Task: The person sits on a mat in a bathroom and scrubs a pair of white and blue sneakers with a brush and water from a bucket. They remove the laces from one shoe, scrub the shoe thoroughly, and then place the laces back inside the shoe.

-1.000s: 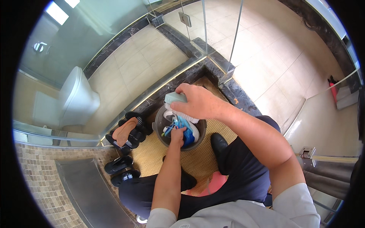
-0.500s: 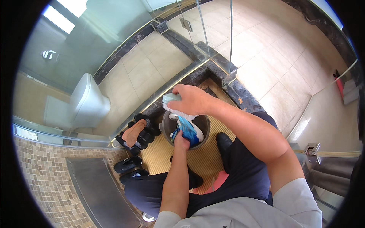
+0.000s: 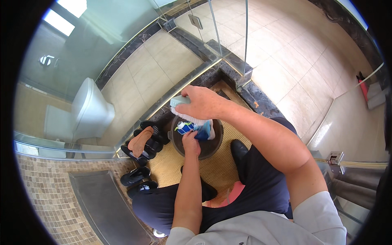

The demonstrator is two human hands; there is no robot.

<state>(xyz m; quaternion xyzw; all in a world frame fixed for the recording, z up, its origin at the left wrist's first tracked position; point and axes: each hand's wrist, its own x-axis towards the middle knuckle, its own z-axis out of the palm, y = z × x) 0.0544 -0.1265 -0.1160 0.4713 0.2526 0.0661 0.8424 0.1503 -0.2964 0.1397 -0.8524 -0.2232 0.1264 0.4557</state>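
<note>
A scrub brush with a pale green back and white bristles is gripped in my right hand. Its bristles hang over the far side of a dark grey bucket, which stands on the floor in front of me. My left hand is closed on a blue and white shoe, held tilted over the bucket's mouth. Part of the shoe lies hidden behind the brush and my fingers. The bristles are close to the shoe's top; whether they touch it, I cannot tell.
Several black slippers and shoes line the left side, with tan insoles on top. A ribbed yellow mat lies under the bucket. Beyond it runs a dark stone ledge with glass panels; a white toilet stands behind glass.
My left hand has turned the shoe within the bucket's mouth, so a different side of it shows. My right hand and the brush have shifted slightly left and up.
</note>
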